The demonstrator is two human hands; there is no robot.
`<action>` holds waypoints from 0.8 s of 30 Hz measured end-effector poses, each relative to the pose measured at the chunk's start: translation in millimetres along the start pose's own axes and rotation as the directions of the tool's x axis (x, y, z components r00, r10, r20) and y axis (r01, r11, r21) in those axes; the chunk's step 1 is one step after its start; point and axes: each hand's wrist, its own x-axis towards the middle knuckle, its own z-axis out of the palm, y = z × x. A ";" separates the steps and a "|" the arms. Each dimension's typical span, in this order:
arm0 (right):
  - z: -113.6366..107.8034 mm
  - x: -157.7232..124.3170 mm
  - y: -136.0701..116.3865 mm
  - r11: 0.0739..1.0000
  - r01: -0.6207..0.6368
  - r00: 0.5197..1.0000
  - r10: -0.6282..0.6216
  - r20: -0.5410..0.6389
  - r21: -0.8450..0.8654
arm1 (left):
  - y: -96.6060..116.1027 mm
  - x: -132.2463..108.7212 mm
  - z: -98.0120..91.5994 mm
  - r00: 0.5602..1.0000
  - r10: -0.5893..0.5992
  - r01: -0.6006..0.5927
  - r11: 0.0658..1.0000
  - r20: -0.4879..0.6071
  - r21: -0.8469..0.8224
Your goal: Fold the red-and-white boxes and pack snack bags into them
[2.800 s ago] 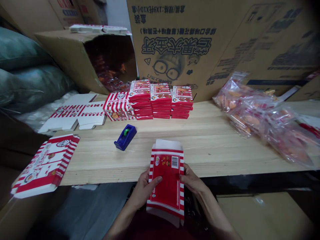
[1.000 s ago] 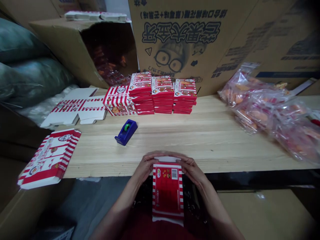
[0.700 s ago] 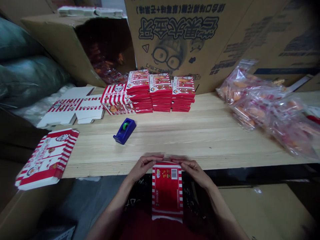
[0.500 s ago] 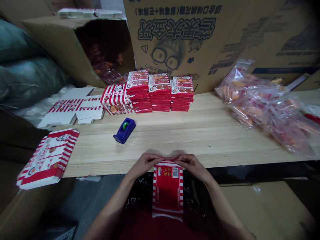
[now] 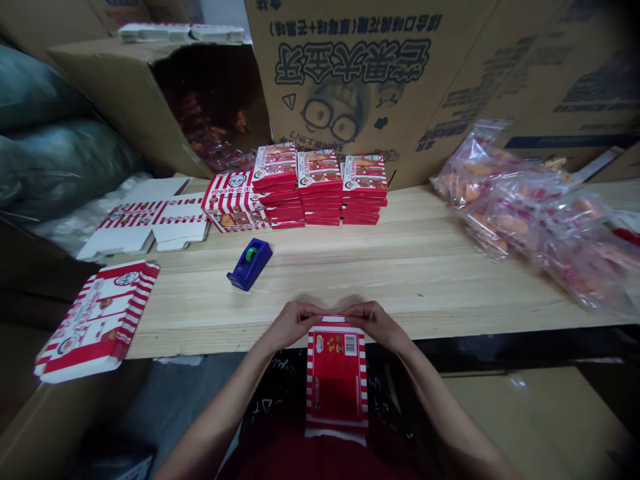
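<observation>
A red carton with white-striped edges and a barcode (image 5: 336, 380) lies at the table's front edge, its lower part against my body. My left hand (image 5: 297, 321) pinches its far left corner between thumb and fingers. At the far right corner, my right hand (image 5: 374, 321) grips it the same way. The carton's far end, where the fingers meet, is partly hidden. Beyond my hands to the left stands a blue tape dispenser (image 5: 249, 265) with a green roll, touched by neither hand.
Small red boxes (image 5: 320, 193) stand in stacks at the back. Flat cartons (image 5: 97, 320) overhang the front left edge, with unfolded white-backed card (image 5: 180, 230) behind. Clear bags of orange pieces (image 5: 515, 213) are heaped right. Large cardboard boxes (image 5: 360, 107) wall the back.
Both hands have shifted slightly at the carton's far end, and its white top edge now shows more plainly. The view has tilted a little; the other things stay put.
</observation>
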 end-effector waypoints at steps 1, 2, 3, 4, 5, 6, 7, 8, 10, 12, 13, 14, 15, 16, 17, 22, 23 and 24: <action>2.0 -2.2 0.7 1.000 0.000 1.000 0.000 -0.010 -0.008 | 0.6 -1.5 0.0 1.000 0.006 -0.006 1.000 0.003 0.015; 3.8 -5.4 0.8 1.000 0.004 1.000 -0.004 -0.014 -0.024 | 2.1 -3.7 -0.5 1.000 0.019 -0.020 0.999 0.015 0.040; 5.3 -9.3 0.3 0.999 0.017 1.000 -0.017 -0.015 -0.050 | 4.6 -6.6 -1.4 0.999 0.038 -0.040 0.997 0.032 0.072; 6.7 -14.0 -0.6 0.996 0.038 0.999 -0.039 -0.018 -0.083 | 7.6 -10.1 -2.5 0.997 0.060 -0.065 0.992 0.055 0.105; 7.9 -19.1 -2.0 0.990 0.064 0.997 -0.068 -0.021 -0.123 | 11.0 -14.1 -3.6 0.994 0.084 -0.094 0.987 0.074 0.133; 9.0 -24.6 -3.6 0.982 0.094 0.995 -0.100 -0.025 -0.164 | 14.3 -18.5 -4.6 0.990 0.107 -0.120 0.981 0.091 0.154; 10.1 -30.3 -5.5 0.972 0.123 0.991 -0.131 -0.027 -0.202 | 17.2 -23.0 -5.3 0.987 0.125 -0.141 0.976 0.103 0.168; 11.2 -36.1 -7.3 0.960 0.147 0.987 -0.157 -0.024 -0.236 | 19.5 -27.7 -5.8 0.984 0.142 -0.160 0.971 0.110 0.177; 13.5 -47.2 -10.3 0.939 0.190 0.980 -0.199 -0.003 -0.287 | 21.9 -36.6 -6.0 0.980 0.162 -0.182 0.965 0.114 0.188; 15.7 -56.4 -11.3 0.924 0.222 0.973 -0.230 0.010 -0.310 | 21.8 -44.2 -4.8 0.978 0.173 -0.194 0.959 0.115 0.206; 16.9 -59.9 -10.9 0.921 0.233 0.970 -0.243 0.007 -0.313 | 21.2 -47.1 -3.5 0.977 0.181 -0.203 0.956 0.116 0.211; 18.2 -62.4 -9.8 0.921 0.239 0.968 -0.251 -0.001 -0.307 | 20.4 -49.6 -1.4 0.975 0.191 -0.212 0.955 0.116 0.209; 19.7 -63.7 -8.3 0.928 0.235 0.968 -0.250 -0.013 -0.289 | 19.7 -51.4 1.5 0.973 0.202 -0.221 0.954 0.112 0.200; 21.5 -63.7 -6.5 0.939 0.226 0.970 -0.242 -0.032 -0.259 | 19.1 -52.7 5.0 0.972 0.212 -0.228 0.956 0.103 0.187; 23.5 -62.6 -4.8 0.953 0.214 0.971 -0.232 -0.062 -0.215 | 18.7 -53.7 9.0 0.973 0.218 -0.229 0.958 0.081 0.171; 28.2 -48.0 -5.7 0.984 0.164 0.967 -0.174 -0.185 -0.068 | 20.1 -50.9 7.8 0.984 0.175 -0.171 0.978 -0.025 0.121; 26.1 -45.6 -8.3 0.984 0.162 0.964 -0.175 -0.200 -0.079 | 20.3 -48.5 -3.5 0.981 0.177 -0.165 0.977 -0.082 0.137; 22.6 -43.8 -11.4 0.982 0.166 0.958 -0.182 -0.223 -0.087 | 20.2 -45.8 -19.7 0.964 0.186 -0.154 0.973 -0.192 0.171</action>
